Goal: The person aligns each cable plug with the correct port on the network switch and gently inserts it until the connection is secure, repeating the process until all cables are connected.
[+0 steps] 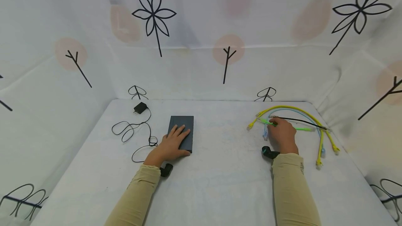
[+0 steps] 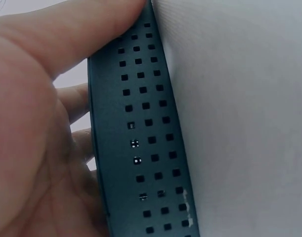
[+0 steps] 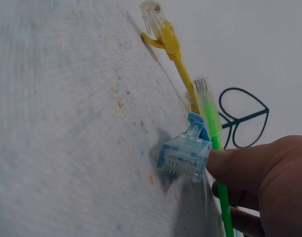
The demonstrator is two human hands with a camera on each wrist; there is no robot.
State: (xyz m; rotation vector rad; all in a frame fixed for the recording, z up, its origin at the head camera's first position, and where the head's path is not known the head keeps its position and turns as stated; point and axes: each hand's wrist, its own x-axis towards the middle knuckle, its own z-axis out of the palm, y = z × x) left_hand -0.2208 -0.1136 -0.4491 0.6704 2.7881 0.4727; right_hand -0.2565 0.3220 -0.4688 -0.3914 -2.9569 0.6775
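My left hand (image 1: 171, 145) rests on a flat dark grey metal box (image 1: 187, 138), its fingers spread across the top and the thumb at the near edge. In the left wrist view, rows of small square vent holes pierce one side of the box (image 2: 153, 148). My right hand (image 1: 282, 135) pinches a green network cable (image 3: 224, 197) between thumb and fingers. The cable's clear plug (image 3: 202, 89) points away from the hand. Right by the thumb tip is the plug of a light blue network cable (image 3: 183, 155). Beyond it shows a yellow cable's plug (image 3: 165, 39).
Yellow network cables (image 1: 295, 107) curve around the right hand, with a black cable (image 1: 301, 120) among them. Left of the box lies a black power adapter (image 1: 140, 107) with its thin cord (image 1: 133, 125) loosely looped. White printed cloth (image 1: 194, 72) stands behind the white table (image 1: 226, 184).
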